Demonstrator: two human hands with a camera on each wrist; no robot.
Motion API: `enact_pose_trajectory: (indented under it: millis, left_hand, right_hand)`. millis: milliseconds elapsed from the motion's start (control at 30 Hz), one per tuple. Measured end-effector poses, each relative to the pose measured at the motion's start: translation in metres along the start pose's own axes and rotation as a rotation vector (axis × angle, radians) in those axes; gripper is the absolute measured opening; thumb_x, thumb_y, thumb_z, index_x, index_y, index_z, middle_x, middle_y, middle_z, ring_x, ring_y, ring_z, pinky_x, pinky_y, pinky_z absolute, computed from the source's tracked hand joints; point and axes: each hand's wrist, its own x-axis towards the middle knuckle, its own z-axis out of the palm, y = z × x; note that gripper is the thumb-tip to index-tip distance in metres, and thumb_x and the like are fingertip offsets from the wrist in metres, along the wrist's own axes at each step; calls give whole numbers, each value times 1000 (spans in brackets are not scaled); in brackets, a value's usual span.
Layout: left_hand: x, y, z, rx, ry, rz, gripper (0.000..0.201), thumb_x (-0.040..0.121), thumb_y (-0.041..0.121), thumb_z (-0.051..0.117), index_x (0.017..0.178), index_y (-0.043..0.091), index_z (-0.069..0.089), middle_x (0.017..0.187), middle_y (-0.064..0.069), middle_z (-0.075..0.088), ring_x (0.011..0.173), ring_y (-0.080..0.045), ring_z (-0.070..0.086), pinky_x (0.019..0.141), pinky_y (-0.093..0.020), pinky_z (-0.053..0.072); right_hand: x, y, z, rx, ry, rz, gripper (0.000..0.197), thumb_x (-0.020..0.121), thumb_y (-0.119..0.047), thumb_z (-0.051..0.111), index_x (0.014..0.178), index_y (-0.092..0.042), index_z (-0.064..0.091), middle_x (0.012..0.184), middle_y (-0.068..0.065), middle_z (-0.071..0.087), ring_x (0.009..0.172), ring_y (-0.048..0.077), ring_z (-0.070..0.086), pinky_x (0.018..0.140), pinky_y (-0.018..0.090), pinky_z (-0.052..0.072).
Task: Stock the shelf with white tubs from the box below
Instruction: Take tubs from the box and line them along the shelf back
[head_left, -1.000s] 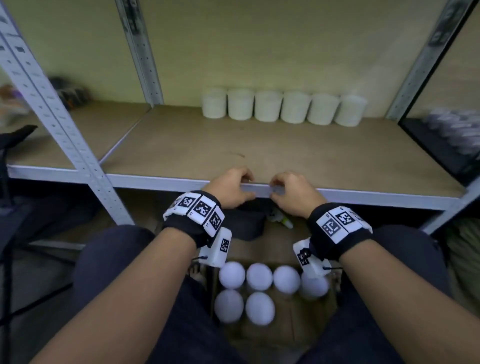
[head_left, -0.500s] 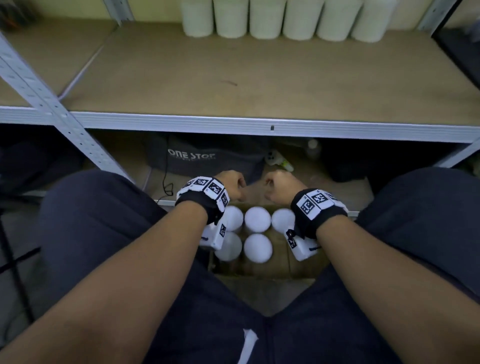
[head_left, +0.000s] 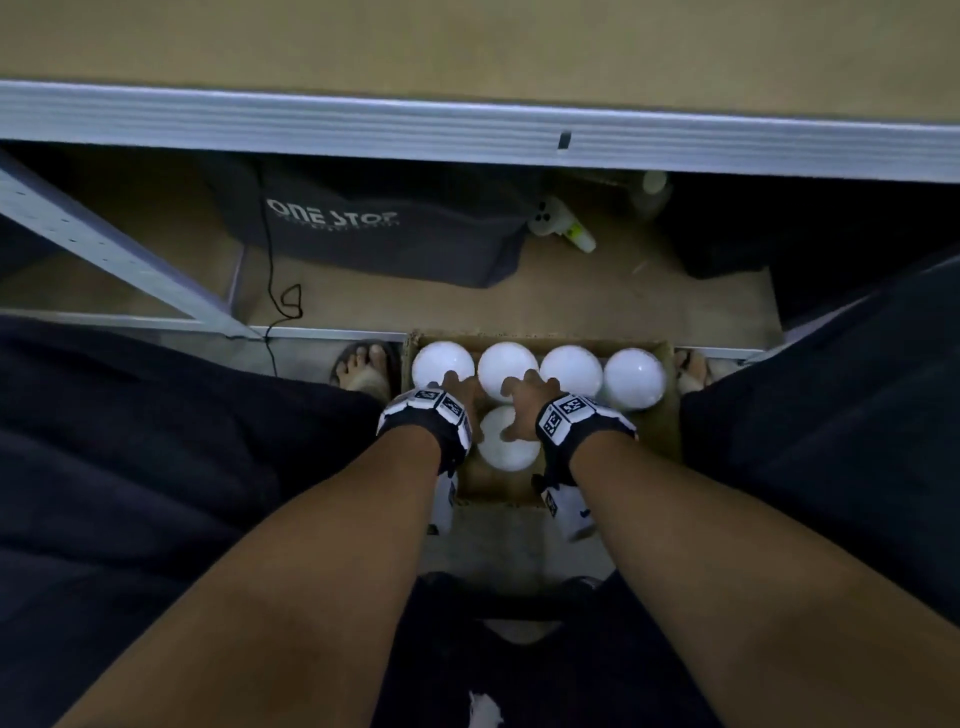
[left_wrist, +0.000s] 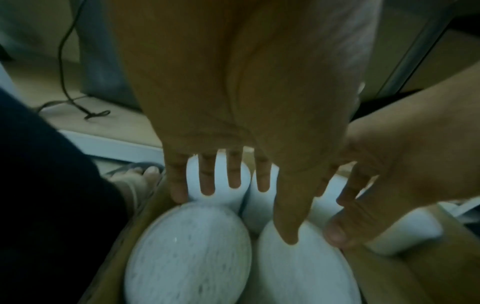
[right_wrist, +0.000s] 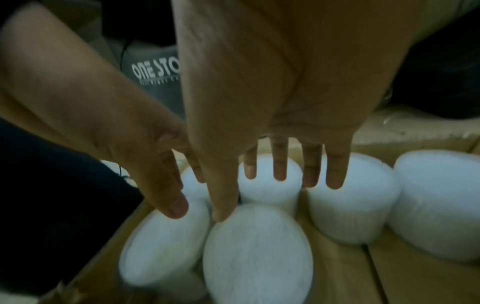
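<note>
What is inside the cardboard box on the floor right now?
The cardboard box holds upright white tubs: four in the far row and two in the near row. The left hand and right hand reach in, covering parts of them. The tubs' contents are hidden.

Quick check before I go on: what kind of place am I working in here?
Probably a stockroom or storage room. A metal shelf with a board deck stands above a cardboard box of white tubs on the floor, and a dark bag is stowed underneath.

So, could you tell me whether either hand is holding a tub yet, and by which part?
Nothing is held: the left hand and right hand hang spread over the tubs.
</note>
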Motion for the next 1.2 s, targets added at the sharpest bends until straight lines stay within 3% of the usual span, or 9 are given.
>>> enact_pose_trajectory:
  millis: [133,267,367,433,533,733,867,1100,1200]
  left_hand:
    - [-120,16,-21,-1,57,82,94,68,31,74,142,38,16,143,-2,20,139,-39,17,100,-61,40]
    - [-120,22,-3,45,367,-2,52,79,27,65,128,27,48,131,-9,41,114,-39,47,84,-49,50]
    - [-114,23,1,37,306,-30,35,49,34,81,80,28,65,93,-2,63,62,-27,58,45,-29,44]
    - [-107,22,6,86,321,28,37,40,30,84,71,27,64,85,-1,65,53,-23,55,43,-25,39]
    - [-111,21,5,124,434,42,27,46,23,82,66,26,63,82,1,64,46,-20,52,45,-24,39]
    - [-124,25,-7,81,339,18,45,80,25,67,121,21,48,126,-8,36,105,-36,50,82,-48,45]
    - [-134,25,-20,2,245,25,61,77,30,68,129,25,37,127,-6,28,116,-40,40,85,-52,48]
    - [-164,30,-61,15,214,93,85,66,42,69,139,32,26,142,-2,19,136,-40,21,99,-59,39]
    - [-187,45,-84,-16,301,82,70,64,41,61,129,29,38,137,-6,29,133,-39,28,102,-59,34]
  right_hand:
    - [16,-4,46,-62,113,-4,83,75,-42,72,145,-22,31,143,14,30,134,45,31,109,56,31]
    - [43,-10,84,88,179,81,47,71,-32,73,114,-17,62,115,16,55,97,36,60,81,40,51]
    - [42,-15,85,122,235,77,52,85,-29,65,132,-16,48,134,10,45,114,28,52,97,38,47]
    - [42,-14,84,198,219,83,60,89,-24,60,143,-16,36,149,9,30,132,30,38,107,39,36]
    - [37,-13,83,211,268,72,57,79,-28,68,130,-16,45,146,12,24,122,33,44,95,37,44]
    - [25,-15,70,277,301,85,50,84,-31,65,127,-18,45,125,6,38,112,29,53,82,33,46]
    - [8,-4,52,146,171,21,75,71,-37,75,135,-21,38,140,10,25,129,34,37,106,43,37]
    - [-21,-1,0,130,77,47,94,65,-44,77,141,-30,25,153,7,4,135,37,27,104,54,38]
    - [-46,4,-29,40,144,13,85,66,-42,77,137,-25,34,146,10,24,130,37,38,99,48,44]
